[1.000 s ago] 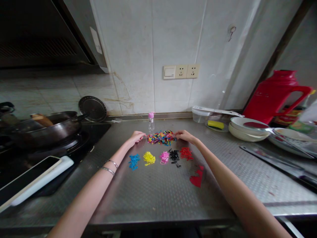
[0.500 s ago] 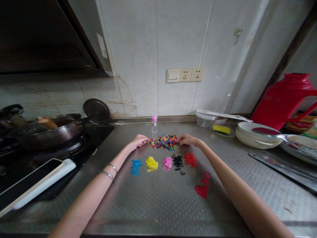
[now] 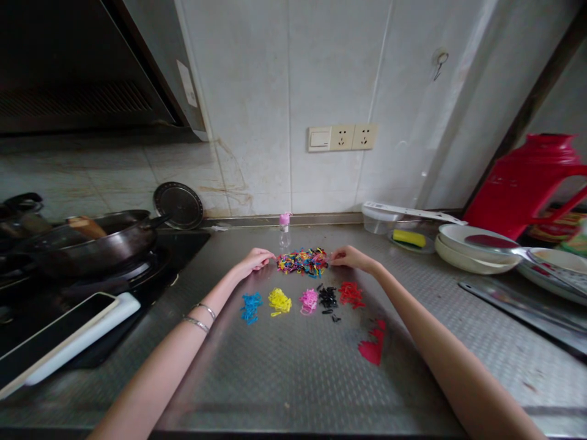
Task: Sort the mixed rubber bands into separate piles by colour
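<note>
A heap of small mixed-colour rubber bands (image 3: 302, 262) lies on the metal counter. At its left edge is my left hand (image 3: 257, 260), fingers closed and fingertips touching the heap. My right hand (image 3: 351, 258) is at the right edge, its fingers also pinched together. Whatever either hand holds is too small to make out. Nearer to me sit separate piles in a row: blue bands (image 3: 251, 307), yellow bands (image 3: 279, 301), pink bands (image 3: 309, 300), black bands (image 3: 328, 297) and red bands (image 3: 351, 294).
A clear bottle with a pink cap (image 3: 285, 222) stands behind the heap. A pan (image 3: 110, 235) and a white-cased device (image 3: 82, 345) are at left. Bowls (image 3: 474, 253), a yellow sponge (image 3: 409, 238), a knife (image 3: 518, 311) and a red thermos (image 3: 527, 183) occupy the right.
The view has shifted very slightly. Both hands stay at the edges of the mixed heap, and the piles look the same.
</note>
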`<state>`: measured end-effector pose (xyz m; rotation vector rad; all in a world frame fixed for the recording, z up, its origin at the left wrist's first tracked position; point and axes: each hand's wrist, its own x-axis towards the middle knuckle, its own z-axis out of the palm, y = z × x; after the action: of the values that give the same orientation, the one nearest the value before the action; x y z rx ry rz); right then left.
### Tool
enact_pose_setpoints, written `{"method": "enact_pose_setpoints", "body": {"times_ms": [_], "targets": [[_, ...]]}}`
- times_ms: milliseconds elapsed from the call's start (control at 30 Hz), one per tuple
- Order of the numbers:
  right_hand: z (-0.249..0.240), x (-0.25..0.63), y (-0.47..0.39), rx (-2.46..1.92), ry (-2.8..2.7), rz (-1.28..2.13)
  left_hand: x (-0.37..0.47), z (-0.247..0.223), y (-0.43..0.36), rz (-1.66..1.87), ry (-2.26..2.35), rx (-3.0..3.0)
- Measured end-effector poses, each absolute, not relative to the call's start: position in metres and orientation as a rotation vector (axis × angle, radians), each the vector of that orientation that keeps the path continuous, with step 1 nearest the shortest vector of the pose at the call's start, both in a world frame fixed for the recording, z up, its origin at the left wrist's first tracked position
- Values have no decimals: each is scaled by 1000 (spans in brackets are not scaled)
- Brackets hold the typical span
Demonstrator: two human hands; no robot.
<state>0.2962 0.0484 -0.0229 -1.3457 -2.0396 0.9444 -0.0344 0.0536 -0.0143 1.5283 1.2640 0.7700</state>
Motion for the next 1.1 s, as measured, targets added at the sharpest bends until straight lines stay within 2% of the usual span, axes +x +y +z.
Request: {"method": "enact_pose_setpoints", "body": {"times_ms": [233,367,500,633,833,967,1100], "targets": [[6,276,32,-1309,-1989,905,-31,-14,50,901,1260,1464],[24,224,10,-1108,-2039,942,-34,-14,55,1111,1250,1425],[27,163,-20,-855,-2186,915,-34,-11,57,1155,1274,1421],[18,114,-49,-638,-2310,808,-32,-12,57,1092,1387,1441],[1,85,-70,-527,-2356,880,-31,-19,60,945,1594,1639],[4,99,-62,-540,-2316,835,-26,-17,61,837,1417,1875],[12,134,-29,-732,-2151,711,-19,-12,56,691,1184,2080]]}}
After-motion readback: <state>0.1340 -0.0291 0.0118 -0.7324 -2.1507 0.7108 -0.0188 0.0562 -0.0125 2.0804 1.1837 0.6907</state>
